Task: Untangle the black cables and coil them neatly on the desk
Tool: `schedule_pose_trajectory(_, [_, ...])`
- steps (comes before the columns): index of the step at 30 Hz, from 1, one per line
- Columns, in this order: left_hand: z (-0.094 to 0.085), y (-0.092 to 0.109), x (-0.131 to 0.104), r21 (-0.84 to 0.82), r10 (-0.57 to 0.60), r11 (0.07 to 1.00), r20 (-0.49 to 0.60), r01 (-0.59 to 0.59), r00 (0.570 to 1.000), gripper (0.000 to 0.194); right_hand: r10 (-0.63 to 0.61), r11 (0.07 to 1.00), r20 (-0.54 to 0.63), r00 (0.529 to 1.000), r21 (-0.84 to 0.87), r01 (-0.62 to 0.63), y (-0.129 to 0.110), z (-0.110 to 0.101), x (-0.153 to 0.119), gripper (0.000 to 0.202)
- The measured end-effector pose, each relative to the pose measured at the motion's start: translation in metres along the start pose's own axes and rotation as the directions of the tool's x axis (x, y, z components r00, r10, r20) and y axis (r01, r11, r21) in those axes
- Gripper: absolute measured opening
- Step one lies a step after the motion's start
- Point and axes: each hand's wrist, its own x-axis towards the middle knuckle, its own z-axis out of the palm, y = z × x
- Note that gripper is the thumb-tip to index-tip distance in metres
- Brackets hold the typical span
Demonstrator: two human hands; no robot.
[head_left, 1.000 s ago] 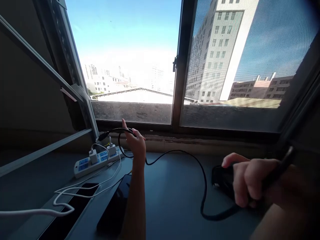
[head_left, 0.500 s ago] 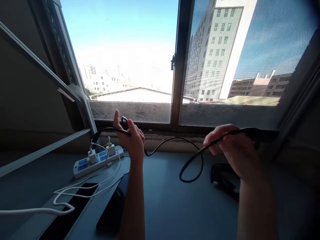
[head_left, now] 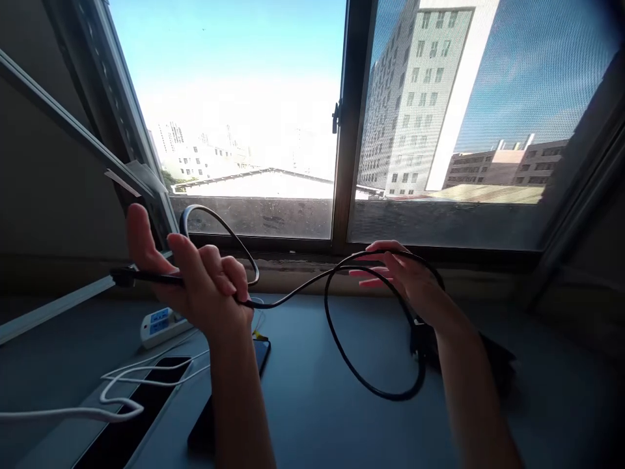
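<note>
A black cable [head_left: 288, 296] runs between my two hands in loose loops. My left hand [head_left: 205, 286], palm up at the left, has its lower fingers curled round the cable, and a dark connector end [head_left: 123, 276] sticks out past the raised fingertip. The cable arcs up behind this hand. At the right, my right hand [head_left: 405, 277] has its fingers spread, with the cable lying across the thumb and back of the fingers. A loop hangs beneath it to a black object [head_left: 427, 342] on the table, partly hidden by my right forearm.
At the left, a white power strip [head_left: 157, 327] sits behind white cables [head_left: 122, 378] and a dark flat device [head_left: 131, 423]. Another black device [head_left: 202, 426] lies partly under my left forearm. A window frame [head_left: 342, 163] rises behind the grey table [head_left: 322, 417].
My left hand has moved left and nearer with the cable. My right hand has shifted left and its fingers have spread. The cable loop hangs lower and wider.
</note>
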Motion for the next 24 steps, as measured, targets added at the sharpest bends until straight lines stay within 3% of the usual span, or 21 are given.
schedule_pose_trajectory(3, [0.001,0.001,-0.001,0.002,0.020,1.000,-0.014,-0.020,1.000,0.033,0.144,0.988,0.038,0.989,0.041,-0.146,-0.009,0.008,-0.006,0.038])
schedule_pose_trajectory(5, [0.004,-0.001,-0.002,0.000,0.004,1.000,0.027,-0.004,1.000,0.037,0.172,0.981,0.029,0.985,0.088,-0.174,-0.013,0.012,-0.007,0.039])
schedule_pose_trajectory(7, [0.005,-0.005,-0.003,0.011,-0.047,0.999,0.122,0.046,0.991,0.044,0.164,0.975,-0.038,0.986,0.159,-0.156,-0.013,0.012,-0.006,0.037])
schedule_pose_trajectory(9, [0.003,-0.011,-0.001,0.078,-0.132,0.990,0.266,0.115,0.955,0.055,0.153,0.966,-0.155,0.976,0.232,-0.115,-0.010,0.007,-0.003,0.033])
schedule_pose_trajectory(11, [-0.004,-0.017,0.003,0.219,-0.266,0.957,0.405,0.189,0.875,0.066,0.185,0.948,-0.279,0.942,0.305,-0.096,-0.004,-0.001,0.002,0.028])
schedule_pose_trajectory(13, [-0.014,-0.025,0.009,0.382,-0.422,0.891,0.491,0.247,0.762,0.072,0.237,0.922,-0.354,0.905,0.375,-0.095,0.002,-0.012,0.006,0.025])
schedule_pose_trajectory(17, [-0.031,-0.040,0.016,0.617,-0.691,0.715,0.551,0.330,0.468,0.044,0.224,0.904,-0.375,0.899,0.425,-0.048,0.010,-0.027,0.012,0.022])
schedule_pose_trajectory(19, [-0.032,-0.045,0.016,0.660,-0.750,0.660,0.557,0.358,0.357,0.038,0.208,0.907,-0.384,0.899,0.419,-0.031,0.012,-0.027,0.014,0.024])
schedule_pose_trajectory(21, [-0.027,-0.048,0.014,0.649,-0.748,0.663,0.581,0.373,0.320,0.040,0.211,0.908,-0.402,0.891,0.417,-0.026,0.014,-0.020,0.016,0.027])
schedule_pose_trajectory(24, [-0.014,-0.048,0.005,0.598,-0.702,0.712,0.628,0.369,0.336,0.041,0.231,0.903,-0.444,0.866,0.429,-0.022,0.018,-0.003,0.020,0.030])
